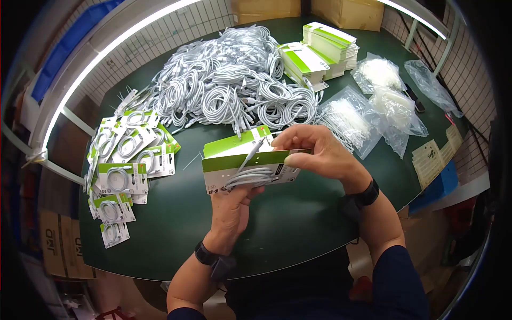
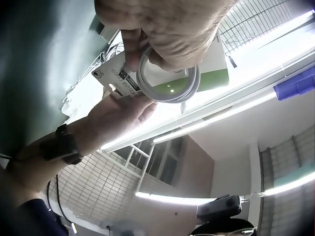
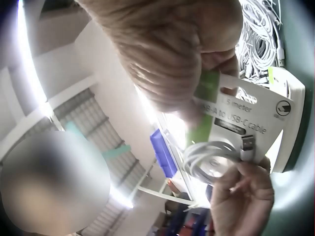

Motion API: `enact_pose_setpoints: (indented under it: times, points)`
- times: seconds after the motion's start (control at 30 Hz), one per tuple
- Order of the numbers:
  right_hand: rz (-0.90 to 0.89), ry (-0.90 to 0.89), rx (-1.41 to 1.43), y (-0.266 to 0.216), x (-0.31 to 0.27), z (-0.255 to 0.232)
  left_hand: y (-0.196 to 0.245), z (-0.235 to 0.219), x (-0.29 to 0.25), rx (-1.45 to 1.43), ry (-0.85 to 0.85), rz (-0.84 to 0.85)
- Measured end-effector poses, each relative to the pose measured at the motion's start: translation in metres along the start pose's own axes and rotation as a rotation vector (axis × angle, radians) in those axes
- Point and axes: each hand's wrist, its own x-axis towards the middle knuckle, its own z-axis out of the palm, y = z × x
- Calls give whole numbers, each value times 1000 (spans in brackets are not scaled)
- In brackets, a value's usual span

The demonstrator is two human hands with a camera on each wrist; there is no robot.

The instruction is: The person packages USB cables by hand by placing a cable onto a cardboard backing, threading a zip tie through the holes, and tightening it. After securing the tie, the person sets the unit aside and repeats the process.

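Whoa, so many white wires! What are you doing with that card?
A person is holding a green-and-white card above a dark green table. The left hand grips the card from below together with a coiled white cable lying against it. The right hand pinches the card's top edge. Behind lies a big pile of loose cables, a stack of blank cards and bags. To the left, finished carded cables are spread out.

counter: dark green, rounded near edge
light: long tube lamps overhead
walls: white tiled
boxes: cardboard, far side
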Motion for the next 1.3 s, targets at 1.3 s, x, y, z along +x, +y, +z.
enact_pose_setpoints:
  times: [1.3]
  points:
    - [-499,-59,-1002,22,-4,24,26,1,0,1468,-279,846]
